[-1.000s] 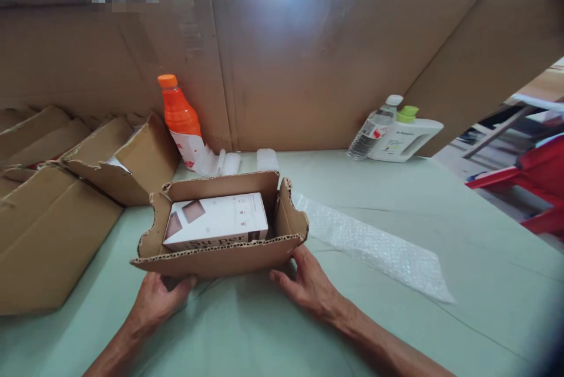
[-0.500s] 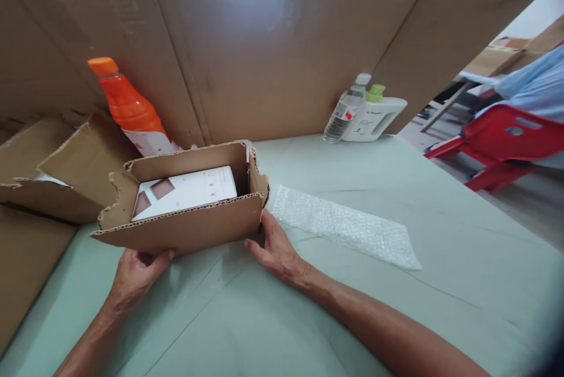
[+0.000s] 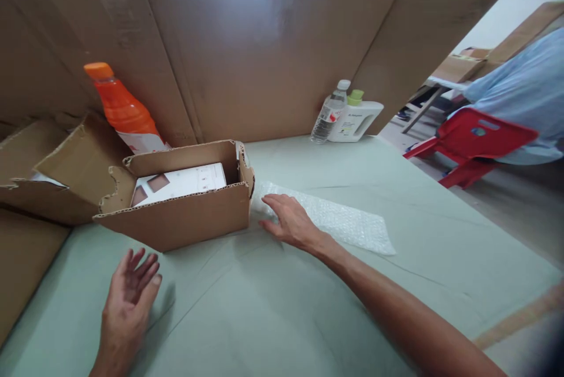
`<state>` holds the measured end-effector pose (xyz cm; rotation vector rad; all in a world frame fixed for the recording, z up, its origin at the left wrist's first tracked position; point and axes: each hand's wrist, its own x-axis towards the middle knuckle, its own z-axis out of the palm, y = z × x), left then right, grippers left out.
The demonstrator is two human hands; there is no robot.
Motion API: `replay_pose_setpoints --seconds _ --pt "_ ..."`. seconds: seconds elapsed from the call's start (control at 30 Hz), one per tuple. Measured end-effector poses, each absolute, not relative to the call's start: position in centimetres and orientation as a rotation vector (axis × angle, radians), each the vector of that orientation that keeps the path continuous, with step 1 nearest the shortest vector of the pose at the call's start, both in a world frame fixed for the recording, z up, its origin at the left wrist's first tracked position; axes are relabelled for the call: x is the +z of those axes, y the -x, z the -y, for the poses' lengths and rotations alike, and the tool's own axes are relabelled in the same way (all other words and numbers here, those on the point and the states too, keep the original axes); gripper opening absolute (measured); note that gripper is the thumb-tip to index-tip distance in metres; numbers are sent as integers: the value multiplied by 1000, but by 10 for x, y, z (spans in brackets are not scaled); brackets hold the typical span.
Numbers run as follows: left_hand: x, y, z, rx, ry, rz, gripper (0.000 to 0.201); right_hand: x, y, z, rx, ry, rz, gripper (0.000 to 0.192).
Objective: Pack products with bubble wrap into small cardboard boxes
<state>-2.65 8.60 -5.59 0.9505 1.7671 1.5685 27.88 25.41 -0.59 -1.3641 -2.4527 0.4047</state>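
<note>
An open cardboard box [image 3: 194,218] stands on the green-covered table, its top edges torn and wavy. Inside it lies a white carton [image 3: 189,182] with brown diamond shapes printed on it. My left hand [image 3: 130,292] is raised in front of the box, palm turned up and inward, fingers apart and holding nothing. To the right of the box, my right hand [image 3: 286,218] hovers at the near edge of a flat strip of bubble wrap [image 3: 352,221], fingers spread. Whether it touches the wrap I cannot tell.
An orange bottle [image 3: 123,107] leans behind the box, against a tall cardboard wall [image 3: 264,60]. Other cardboard flaps [image 3: 83,160] stand at left. A clear water bottle [image 3: 329,114] and a white jug [image 3: 355,121] stand at the back. Beyond the table, a person in blue sits on a red chair [image 3: 480,139].
Both hands have let go of the cardboard box. My left hand has drawn back toward me, and my right has shifted right, over to the bubble wrap. The view has tilted up slightly.
</note>
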Motion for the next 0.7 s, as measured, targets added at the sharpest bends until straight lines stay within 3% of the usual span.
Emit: replay_pose_setpoints --seconds 0.13,0.27,0.33,0.53,0.6,0.7 --pt "-75 12 -34 1412 -1055 -1798 67 -8 -284 -263 174 1452 2579 16" --pt "-76 -2 -5 1211 -1455 -1871 41 -4 -311 -238 219 1357 2541 24" --pt "-68 -10 -1 1105 -1695 -1874 43 3 -330 -206 394 1162 2451 26" --pt "-41 -57 -14 1066 -2177 -1529 78 9 -343 -98 1189 746 2107 17" --pt "-33 -74 -17 1086 -2155 -1370 73 -2 -338 -76 1364 759 1946 18" --pt "-22 -92 -22 1028 -1954 -1287 49 -21 -339 -59 1534 873 1652 24"
